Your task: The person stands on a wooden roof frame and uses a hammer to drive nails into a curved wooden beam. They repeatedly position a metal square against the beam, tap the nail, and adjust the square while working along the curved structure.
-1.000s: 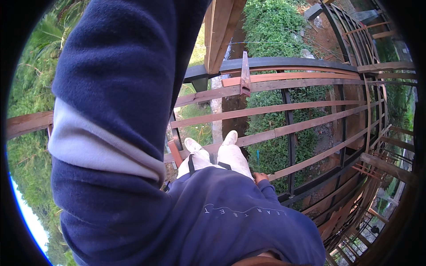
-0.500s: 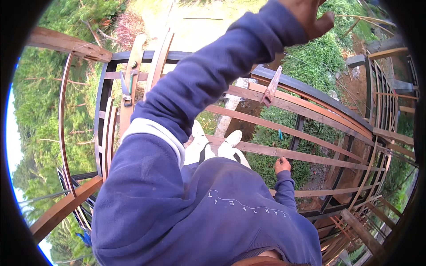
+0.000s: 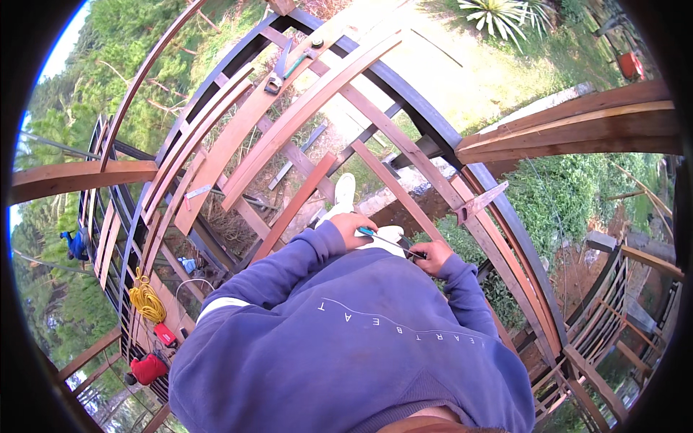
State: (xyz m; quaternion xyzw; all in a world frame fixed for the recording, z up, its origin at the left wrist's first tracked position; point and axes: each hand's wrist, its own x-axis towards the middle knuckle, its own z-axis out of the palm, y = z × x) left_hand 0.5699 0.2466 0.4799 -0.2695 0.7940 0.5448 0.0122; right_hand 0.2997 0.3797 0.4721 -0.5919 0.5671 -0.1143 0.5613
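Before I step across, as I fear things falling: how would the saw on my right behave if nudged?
The saw would probably slide rather than roll, as its blade looks flat. Long and tapered, that blade may flex a little. A firm push could drop it, since its handle lies beside an open gap.

Head-worn fisheye, looking down over the chest, hands near, beams farther off

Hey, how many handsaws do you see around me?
2: one handsaw lies on the wide plank at upper left, beside the hammer; the other rests on the beams at right, beyond the right hand. More could be hidden.
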